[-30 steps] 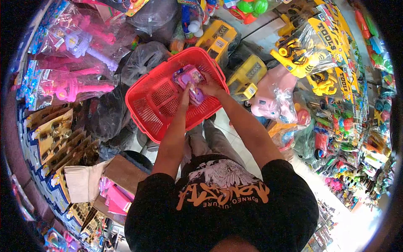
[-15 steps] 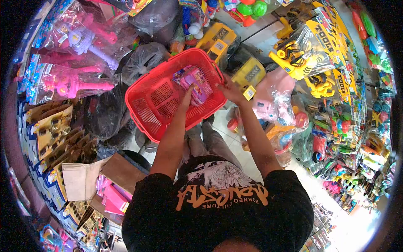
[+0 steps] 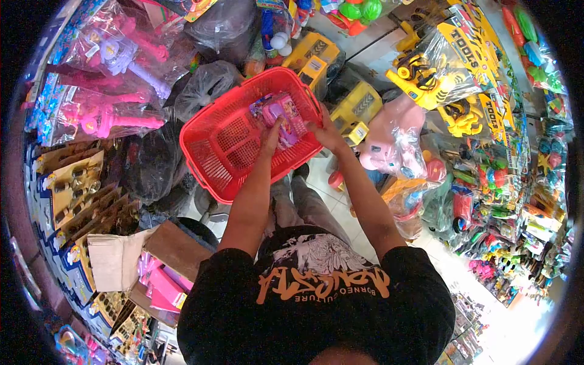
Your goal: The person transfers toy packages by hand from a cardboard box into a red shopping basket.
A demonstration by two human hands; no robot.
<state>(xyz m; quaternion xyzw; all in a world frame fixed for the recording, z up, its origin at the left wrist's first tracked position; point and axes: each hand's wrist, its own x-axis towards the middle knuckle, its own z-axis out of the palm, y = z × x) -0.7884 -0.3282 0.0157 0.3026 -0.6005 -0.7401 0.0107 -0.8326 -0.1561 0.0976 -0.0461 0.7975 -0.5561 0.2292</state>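
Red plastic basket (image 3: 228, 143), tilted among bagged toys, with a pink toy pack (image 3: 281, 118) lying inside near the far rim. Left hand (image 3: 272, 132) resting on the pack, fingers curled against it, pressing rather than gripping by the look. Right hand (image 3: 326, 135) on the basket's near rim, fingers spread. Judged mid-placement: settling the pack. Next likely calls for letting go, steadying the basket.

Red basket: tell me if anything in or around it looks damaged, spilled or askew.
Nothing stands out. The red basket sits tilted among bagged toys, its mesh intact; the purple toy pack lies inside, under the left hand, with the right hand at the rim.
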